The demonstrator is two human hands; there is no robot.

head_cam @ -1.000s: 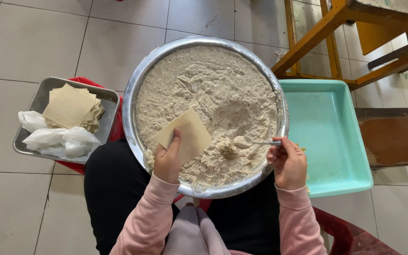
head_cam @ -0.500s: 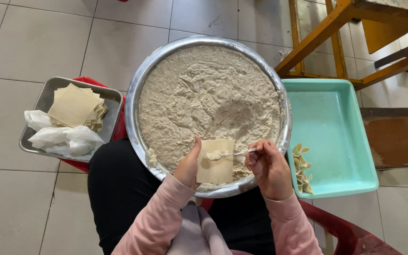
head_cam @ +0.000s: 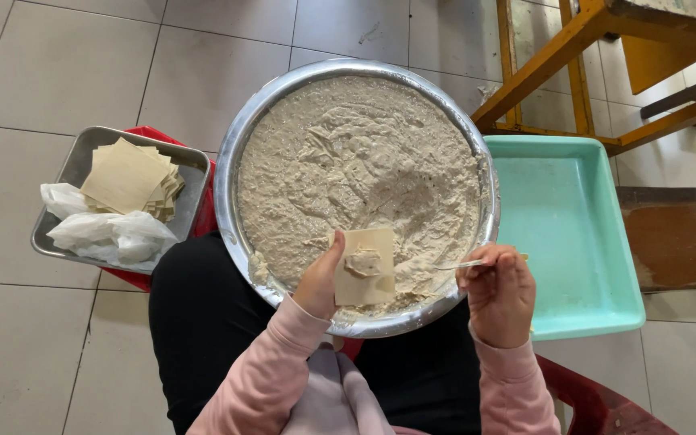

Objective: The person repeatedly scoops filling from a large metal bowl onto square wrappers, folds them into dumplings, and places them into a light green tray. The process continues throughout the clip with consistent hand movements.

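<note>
Left hand (head_cam: 318, 283) has its fingers clamped on a square wrapper (head_cam: 366, 277) at lower centre, dab of filling on it, while the right hand (head_cam: 499, 292) just to its right pinches a thin spoon (head_cam: 459, 264) pointing left at it.

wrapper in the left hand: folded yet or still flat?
Flat. The square wrapper lies spread on the left hand, corners visible, a dab of filling on its middle.

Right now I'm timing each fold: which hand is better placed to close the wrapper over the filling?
Probably the left hand: it already cradles the square wrapper with the dab of filling on it. The right hand is busy gripping the thin spreader.
</note>
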